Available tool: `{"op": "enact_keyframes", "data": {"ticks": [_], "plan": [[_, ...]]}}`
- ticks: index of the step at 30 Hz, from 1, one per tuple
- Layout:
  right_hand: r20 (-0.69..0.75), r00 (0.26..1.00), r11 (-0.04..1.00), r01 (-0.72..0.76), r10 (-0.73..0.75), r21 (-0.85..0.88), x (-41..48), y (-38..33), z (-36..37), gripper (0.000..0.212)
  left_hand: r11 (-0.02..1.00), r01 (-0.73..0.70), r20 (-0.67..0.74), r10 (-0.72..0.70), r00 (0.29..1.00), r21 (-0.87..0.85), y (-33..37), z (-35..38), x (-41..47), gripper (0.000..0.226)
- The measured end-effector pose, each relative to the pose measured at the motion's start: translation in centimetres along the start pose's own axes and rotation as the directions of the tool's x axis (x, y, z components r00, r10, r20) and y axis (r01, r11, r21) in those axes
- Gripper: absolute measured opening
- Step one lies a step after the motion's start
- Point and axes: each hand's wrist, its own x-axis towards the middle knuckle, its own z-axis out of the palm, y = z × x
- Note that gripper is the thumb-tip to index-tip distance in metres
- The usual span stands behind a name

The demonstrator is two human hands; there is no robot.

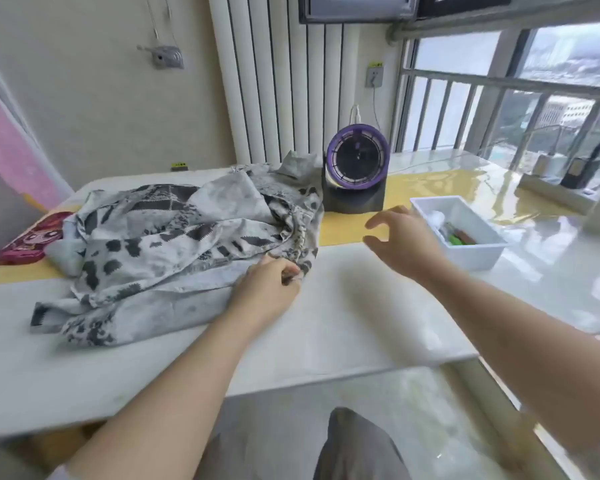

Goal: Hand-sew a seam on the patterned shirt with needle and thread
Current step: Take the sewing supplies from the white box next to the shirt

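Soft matt cloth shirt (174,244), glossy table (378,323), white plastic bin (465,251)

Purple-ringed fan (357,168), white bin (475,256), pink cartoon case (25,244) on the table (343,306)

The left hand (267,289) pinches the near edge of the shirt (174,244); the small dark thing at its fingertips is too blurred to name. The shirt covers part of the pink item (28,240) at the left edge of the table (343,323). The wall of the box (471,254) hides most of its blurred green and brown contents.
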Motion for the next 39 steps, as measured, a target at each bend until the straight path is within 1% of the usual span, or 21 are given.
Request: {"op": "enact_keyframes", "data": {"ticks": [2, 3, 5, 7, 9, 11, 13, 14, 15, 17, 20, 22, 24, 27, 30, 33, 34, 36, 37, 38, 39], "plan": [[-0.054, 0.993, 0.965, -0.116, 0.106, -0.234, -0.1, 1.6, -1.1, 0.039, 1.000, -0.008, 0.007, 0.008, 1.000, 0.012, 0.4, -0.3, -0.5, 0.025], [-0.037, 0.985, 0.939, -0.173, 0.170, -0.297, 0.0, 2.6, -1.5, 0.043, 1.000, -0.010, 0.012, 0.010, 1.000, 0.014, 0.6, -0.4, -0.7, 0.025], [0.044, 0.953, 0.901, -0.266, 0.298, -0.342, 0.0, 3.5, -2.3, 0.044, 1.000, 0.008, 0.035, -0.008, 0.999, 0.008, 0.8, -0.9, -1.0, 0.025], [0.102, 0.940, 0.890, -0.269, 0.326, -0.367, -0.1, 3.6, -2.4, 0.036, 1.000, 0.005, 0.049, -0.005, 0.999, -0.011, 0.9, -1.5, -1.2, 0.024], [0.111, 0.953, 0.906, -0.227, 0.282, -0.357, -0.3, 3.3, -2.4, 0.034, 1.000, -0.002, 0.045, 0.003, 0.999, -0.018, 1.1, -2.0, -1.3, 0.024], [0.154, 0.961, 0.940, -0.177, 0.228, -0.291, -0.6, 2.6, -2.6, 0.039, 1.000, -0.018, 0.024, 0.018, 1.000, -0.025, 1.3, -2.7, -1.5, 0.027], [0.258, 0.956, 0.963, -0.067, 0.137, -0.262, -1.0, 1.3, -2.8, 0.041, 0.998, -0.047, -0.008, 0.047, 0.999, -0.045, 1.7, -3.3, -1.5, 0.028], [0.323, 0.944, 0.965, 0.019, 0.068, -0.261, -1.1, 0.7, -2.9, 0.041, 0.996, -0.065, -0.028, 0.063, 0.998, -0.062, 1.9, -3.6, -1.5, 0.029], [0.391, 0.920, 0.960, 0.113, -0.004, -0.255, -1.3, 0.0, -3.1, 0.040, 0.993, -0.082, -0.052, 0.078, 0.996, -0.079, 2.1, -4.0, -1.5, 0.030], [0.520, 0.845, 0.938, 0.273, -0.126, -0.216, -1.9, -1.6, -3.8, 0.035, 0.988, -0.124, -0.102, 0.115, 0.988, -0.093, 2.4, -4.6, -1.5, 0.034], [0.623, 0.745, 0.896, 0.417, -0.240, -0.154, -2.7, -3.7, -4.7, 0.030, 0.977, -0.209, -0.098, 0.203, 0.974, -0.053, 2.4, -5.5, -1.5, 0.040], [0.642, 0.717, 0.883, 0.451, -0.271, -0.130, -3.0, -4.4, -4.7, 0.031, 0.972, -0.225, -0.047, 0.222, 0.974, -0.066, 2.0, -5.8, -1.5, 0.034], [0.647, 0.706, 0.877, 0.466, -0.287, -0.120, -3.3, -4.5, -4.2, 0.034, 0.977, -0.191, 0.007, 0.192, 0.981, -0.091, 1.3, -5.8, -1.5, 0.022], [0.610, 0.736, 0.866, 0.475, -0.294, -0.157, -3.7, -4.3, -3.3, 0.034, 0.986, -0.104, 0.026, 0.108, 0.994, -0.133, 0.6, -5.4, -1.5, 0.015], [0.560, 0.755, 0.825, 0.526, -0.342, -0.207, -3.2, -4.1, -2.5, 0.030, 0.988, -0.016, -0.017, 0.014, 1.000, -0.152, 0.6, -4.9, -1.1, 0.017], [0.529, 0.730, 0.731, 0.627, -0.432, -0.269, -2.3, -3.5, -1.6, 0.028, 0.992, 0.032, -0.019, -0.035, 0.999, -0.119, 0.6, -4.8, -0.7, 0.033], [0.513, 0.705, 0.688, 0.674, -0.490, -0.270, -2.1, -3.1, -1.3, 0.029, 0.992, 0.029, -0.047, -0.035, 0.998, -0.126, 0.6, -4.9, -0.7, 0.037], [0.469, 0.633, 0.597, 0.764, -0.617, -0.245, -2.1, -2.6, -0.5, 0.029, 0.991, -0.033, -0.153, 0.013, 0.988, -0.127, 0.7, -5.0, -1.1, 0.040], [0.480, 0.603, 0.574, 0.787, -0.637, -0.227, -2.3, -2.6, -0.1, 0.029, 0.991, -0.069, -0.204, 0.046, 0.978, -0.110, 0.6, -5.1, -1.4, 0.041], [0.507, 0.584, 0.571, 0.796, -0.634, -0.202, -2.4, -2.9, 0.1, 0.026, 0.991, -0.099, -0.243, 0.074, 0.967, -0.091, 0.5, -5.1, -1.6, 0.042], [0.521, 0.586, 0.595, 0.785, -0.621, -0.173, -2.7, -3.2, 0.1, 0.022, 0.990, -0.121, -0.270, 0.096, 0.958, -0.077, 0.4, -5.2, -1.8, 0.042]]}}
